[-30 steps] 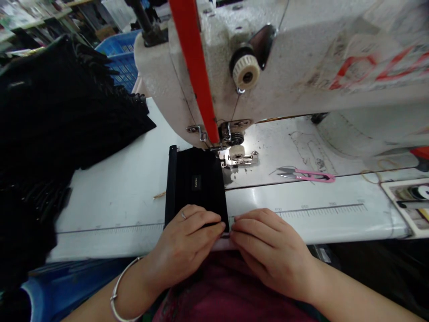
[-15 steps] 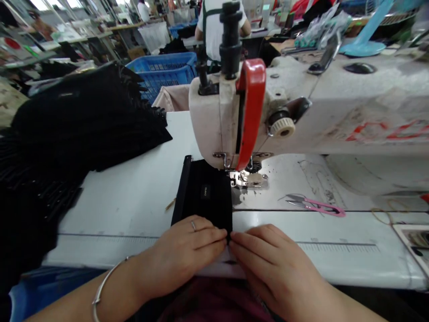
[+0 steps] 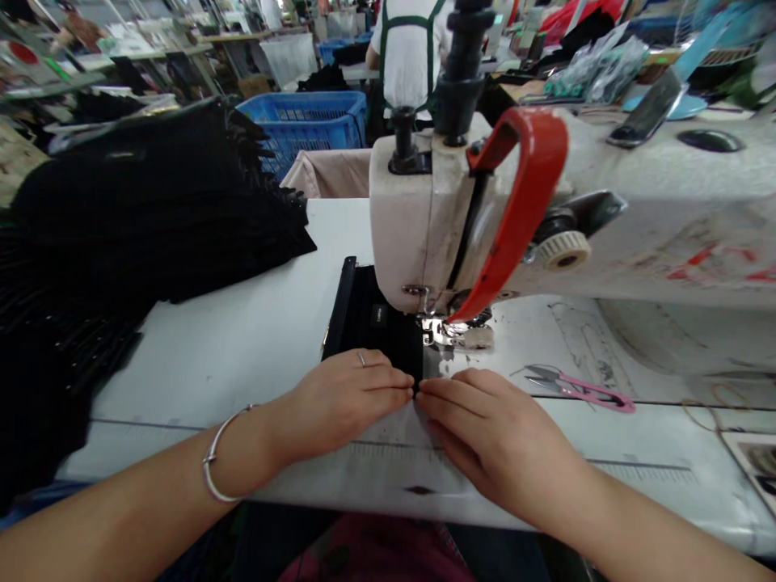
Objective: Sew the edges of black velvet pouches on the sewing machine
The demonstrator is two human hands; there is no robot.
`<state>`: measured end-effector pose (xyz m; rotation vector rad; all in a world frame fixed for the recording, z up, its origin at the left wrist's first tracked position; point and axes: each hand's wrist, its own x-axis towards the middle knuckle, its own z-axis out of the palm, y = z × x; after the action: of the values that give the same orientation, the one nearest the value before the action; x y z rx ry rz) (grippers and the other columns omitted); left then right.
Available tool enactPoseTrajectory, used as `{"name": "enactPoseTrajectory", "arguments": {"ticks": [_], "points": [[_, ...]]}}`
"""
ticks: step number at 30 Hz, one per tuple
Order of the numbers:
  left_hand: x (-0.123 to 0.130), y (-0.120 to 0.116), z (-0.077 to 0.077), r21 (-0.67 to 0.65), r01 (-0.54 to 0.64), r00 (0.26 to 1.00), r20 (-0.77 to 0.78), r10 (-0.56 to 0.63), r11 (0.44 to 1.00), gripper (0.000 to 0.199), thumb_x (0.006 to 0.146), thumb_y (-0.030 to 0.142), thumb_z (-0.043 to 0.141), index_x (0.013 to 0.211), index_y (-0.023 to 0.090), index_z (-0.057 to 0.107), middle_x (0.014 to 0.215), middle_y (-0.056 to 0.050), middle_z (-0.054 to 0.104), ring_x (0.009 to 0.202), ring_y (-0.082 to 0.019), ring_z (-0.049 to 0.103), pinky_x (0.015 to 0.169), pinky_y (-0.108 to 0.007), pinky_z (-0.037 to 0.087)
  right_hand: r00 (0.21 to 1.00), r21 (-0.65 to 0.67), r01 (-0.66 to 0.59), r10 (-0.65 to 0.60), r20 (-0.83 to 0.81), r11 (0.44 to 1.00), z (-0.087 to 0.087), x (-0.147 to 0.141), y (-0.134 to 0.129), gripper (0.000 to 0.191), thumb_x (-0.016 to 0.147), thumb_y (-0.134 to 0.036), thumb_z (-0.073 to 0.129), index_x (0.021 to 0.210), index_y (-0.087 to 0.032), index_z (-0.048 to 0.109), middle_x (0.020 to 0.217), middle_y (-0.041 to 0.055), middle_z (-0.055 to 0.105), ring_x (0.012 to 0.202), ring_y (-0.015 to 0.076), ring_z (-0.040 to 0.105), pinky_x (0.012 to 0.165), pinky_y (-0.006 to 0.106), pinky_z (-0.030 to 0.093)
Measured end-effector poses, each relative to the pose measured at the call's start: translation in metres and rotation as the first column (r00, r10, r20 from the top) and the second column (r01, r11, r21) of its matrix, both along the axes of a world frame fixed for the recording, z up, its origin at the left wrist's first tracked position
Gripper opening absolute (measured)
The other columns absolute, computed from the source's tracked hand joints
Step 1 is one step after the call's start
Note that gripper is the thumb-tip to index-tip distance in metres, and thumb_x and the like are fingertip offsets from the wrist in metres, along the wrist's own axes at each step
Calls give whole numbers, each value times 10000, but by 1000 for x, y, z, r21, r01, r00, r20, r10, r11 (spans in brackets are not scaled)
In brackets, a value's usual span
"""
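Observation:
A black fabric piece [image 3: 394,338] with a small label lies on the white table, its right edge beside the presser foot [image 3: 437,331] of the sewing machine [image 3: 406,226]. My left hand [image 3: 348,398] has its fingers pressed together on the near end of the fabric. My right hand [image 3: 497,428] meets it at the fabric's near right corner, fingertips closed on that corner. The fingertips of both hands almost touch. Part of the fabric is hidden under my left hand and the machine head.
A tall pile of black fabric pieces [image 3: 151,202] covers the left side. Pink thread snips [image 3: 591,390] lie to the right of the foot. Behind the table [image 3: 242,347] stand a blue crate [image 3: 309,121] and a person [image 3: 406,56] in white.
Both hands and the black fabric have moved forward, away from the table's front edge, with more fabric beside the foot. The view has shifted slightly.

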<state>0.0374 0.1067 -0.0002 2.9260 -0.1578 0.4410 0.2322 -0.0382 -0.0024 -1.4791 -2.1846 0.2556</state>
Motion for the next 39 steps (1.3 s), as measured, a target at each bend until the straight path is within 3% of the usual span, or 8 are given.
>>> {"name": "enactPoseTrajectory", "arguments": {"ticks": [7, 14, 23, 39], "points": [[12, 20, -6, 113, 4, 1000, -5, -4, 994, 225, 975, 136, 478, 1116, 152, 653, 1147, -29, 716, 1046, -151, 646, 995, -328, 502, 999, 60, 2, -5, 53, 998, -1, 10, 19, 240, 931, -162, 529, 1145, -145, 638, 1110, 61, 679, 952, 234, 604, 824, 421, 536], [24, 37, -6, 140, -4, 995, 100, -10, 990, 228, 974, 132, 461, 1055, 136, 675, 1084, -18, 741, 1021, -166, 667, 964, -316, 527, 993, 104, 52, -62, 99, 993, -6, 16, 32, 271, 930, -179, 512, 1169, -146, 636, 1185, 61, 664, 1028, 256, 612, 883, 430, 543], [38, 55, -9, 118, -161, 986, 74, 153, 980, 232, 951, 145, 498, 1028, 206, 707, 1048, -1, 750, 993, -139, 685, 958, -274, 521, 988, 88, 99, -109, 111, 991, -14, 16, 34, 282, 960, -201, 465, 1168, -119, 637, 1205, 108, 650, 1050, 272, 621, 879, 454, 551], [39, 55, -11, 80, -256, 966, 57, 252, 963, 219, 921, 168, 558, 1046, 228, 727, 1072, -10, 744, 1021, -179, 673, 965, -322, 512, 995, 48, 91, -92, 24, 995, -14, 17, 38, 262, 944, -182, 483, 1118, -138, 673, 1139, 107, 668, 1086, 261, 597, 945, 459, 522]]}}
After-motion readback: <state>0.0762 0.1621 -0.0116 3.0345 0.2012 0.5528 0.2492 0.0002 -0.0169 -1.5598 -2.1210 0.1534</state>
